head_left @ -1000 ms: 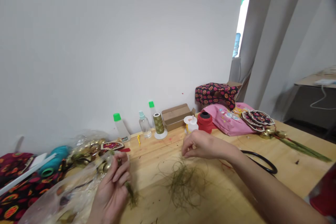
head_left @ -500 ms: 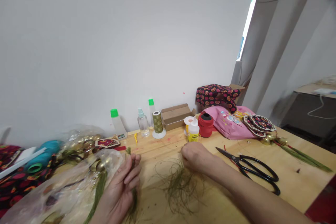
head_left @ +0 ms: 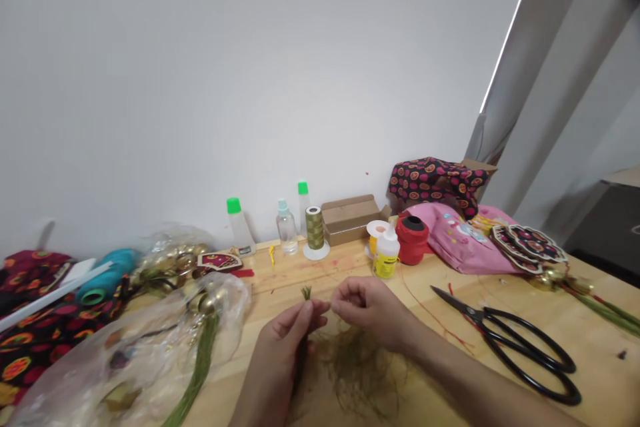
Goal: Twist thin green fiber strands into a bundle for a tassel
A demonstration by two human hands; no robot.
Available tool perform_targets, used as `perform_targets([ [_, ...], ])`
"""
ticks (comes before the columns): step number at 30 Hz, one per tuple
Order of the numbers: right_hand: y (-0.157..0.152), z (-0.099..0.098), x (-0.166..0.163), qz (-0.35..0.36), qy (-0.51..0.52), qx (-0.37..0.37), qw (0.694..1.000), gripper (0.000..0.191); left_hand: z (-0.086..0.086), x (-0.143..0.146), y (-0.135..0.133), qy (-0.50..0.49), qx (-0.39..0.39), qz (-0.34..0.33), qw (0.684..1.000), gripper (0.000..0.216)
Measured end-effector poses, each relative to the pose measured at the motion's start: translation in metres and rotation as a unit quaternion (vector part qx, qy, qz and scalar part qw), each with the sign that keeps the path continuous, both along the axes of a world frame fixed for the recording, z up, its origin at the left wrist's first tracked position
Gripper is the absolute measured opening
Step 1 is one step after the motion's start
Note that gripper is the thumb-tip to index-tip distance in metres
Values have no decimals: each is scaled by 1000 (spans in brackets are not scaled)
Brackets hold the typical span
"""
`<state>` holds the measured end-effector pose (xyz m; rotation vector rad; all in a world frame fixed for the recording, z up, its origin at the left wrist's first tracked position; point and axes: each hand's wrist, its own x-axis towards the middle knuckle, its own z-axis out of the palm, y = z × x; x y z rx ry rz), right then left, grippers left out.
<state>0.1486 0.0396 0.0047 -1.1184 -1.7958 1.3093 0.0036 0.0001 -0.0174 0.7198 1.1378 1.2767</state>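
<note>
My left hand (head_left: 280,343) pinches a bundle of green threads (head_left: 307,293), whose cut ends stick up above the thumb. Most of the bundle is hidden by the hand and wrist. Close by on the right, my right hand (head_left: 375,310) is closed with thumb and forefinger together at the left fingertips. Whatever it pinches is too small to make out. Beneath both hands a loose tangle of green thread (head_left: 357,370) lies on the wooden table (head_left: 270,283). Black-handled scissors (head_left: 505,340) rest to the right, blades pointing away to the left.
A glue bottle (head_left: 386,255), red spool (head_left: 413,240), green thread spool (head_left: 315,230) and open cardboard box (head_left: 350,220) line the wall side. Plastic bags with bells and a green tassel (head_left: 200,360) cover the left. A pink bag (head_left: 450,237) sits back right.
My hands have come together: the left has moved right with the thread bundle, and the right now meets its fingertips. The view has shifted left, so the table items appear farther right.
</note>
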Motion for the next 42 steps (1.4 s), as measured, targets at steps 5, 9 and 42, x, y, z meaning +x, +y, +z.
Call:
perform_targets([
  [5,-10,-6,-18,-26,130,-51,990,11,0,8,-4,-18,26,-25,999,26],
  [9,-12,-11,-22,-63,121,-34,990,14,3,14,-7,-69,31,-23,997,26],
  [42,2,34,74,145,-362,233,891,11,21,-38,6,-102,103,195,970,4],
])
